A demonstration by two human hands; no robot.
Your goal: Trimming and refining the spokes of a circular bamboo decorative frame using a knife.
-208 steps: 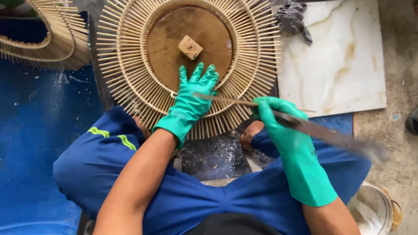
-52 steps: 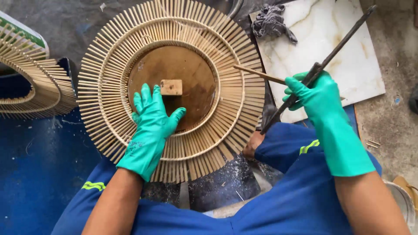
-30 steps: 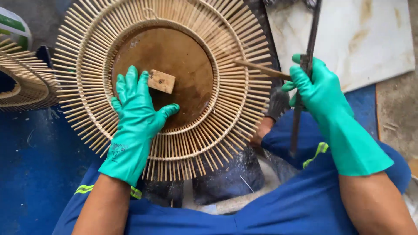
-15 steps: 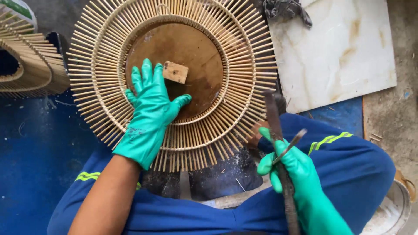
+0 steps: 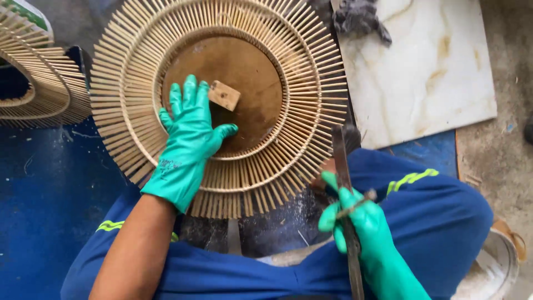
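the left hand [image 5: 191,141], in a green rubber glove, lies flat and fully spread on the round bamboo frame [image 5: 219,103], palm on the inner ring of slats and fingertips up on the brown wooden disc [image 5: 233,83] at its centre. it grips nothing; it only presses down. a small wooden block [image 5: 224,95] sits on the disc just off the tip of the index finger, close to touching it, though contact cannot be told. the thumb points out toward the right, resting at the disc's lower edge.

the right hand [image 5: 358,222], also gloved, is closed tight round a long dark blade [image 5: 345,194], which runs up past the knuckles, its blurred tip ending just short of the frame's outer slat ends. a thin bamboo stick [image 5: 355,204] is pinched crosswise under the same fingers, against the blade.

the risks, as i judge them: the blade is held over the blue trouser leg [image 5: 433,205], so a slip of the wet-looking glove could drive the edge into the thigh or knee. the thin stick, sharing the grip, could twist loose or snap if the fingers tighten on the blade. if the blade swings toward the frame, the spread left fingers lie in reach, and the fine slat ends nearest the tip could split. the left palm's pressure is off centre, so the frame may tilt or skid on the lap.

a pale marble-patterned tile [image 5: 422,66] lies beyond the blade tip, a dark rag [image 5: 358,16] on its corner. a second bamboo frame [image 5: 39,78] sits far left of the spread fingers.
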